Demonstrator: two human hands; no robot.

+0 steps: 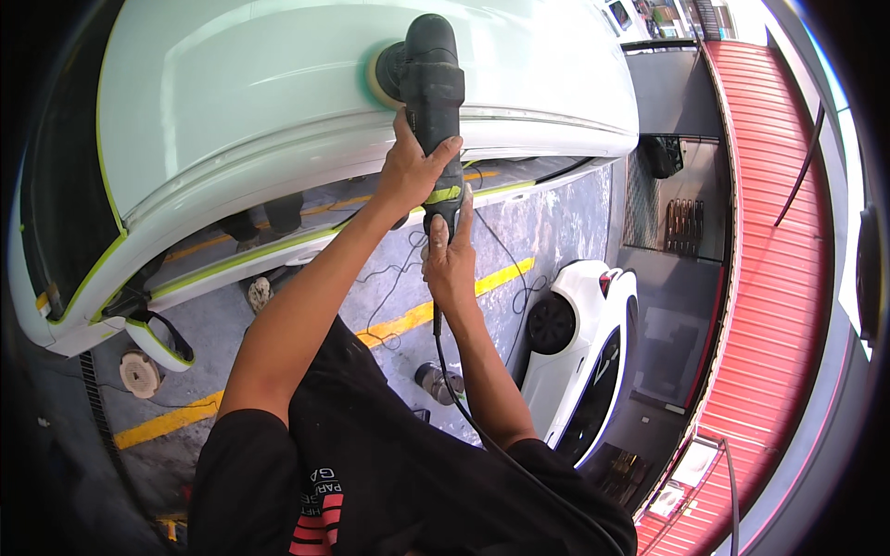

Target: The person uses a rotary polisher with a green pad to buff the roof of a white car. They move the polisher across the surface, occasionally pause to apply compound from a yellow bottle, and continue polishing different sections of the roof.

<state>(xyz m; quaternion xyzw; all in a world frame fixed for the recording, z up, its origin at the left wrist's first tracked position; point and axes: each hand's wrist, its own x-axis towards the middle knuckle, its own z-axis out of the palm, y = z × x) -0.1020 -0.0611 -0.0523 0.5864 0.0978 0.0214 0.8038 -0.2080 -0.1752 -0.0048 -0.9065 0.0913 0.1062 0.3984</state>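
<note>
A black power polisher lies across the edge of a white car roof. Its round pad sits against the roof panel, tilted sideways to my view. My left hand is wrapped round the polisher's body, just behind its head. Lower down, my right hand grips the rear handle, with fingers stretched along it. A black cord runs from the handle's end down past my right arm. Yellow-green masking tape lines the car's window edges.
Below the roof edge, the car's side mirror sticks out. A second white car is parked at the right. A bucket, a round beige object and loose cables lie on the grey floor with yellow lines.
</note>
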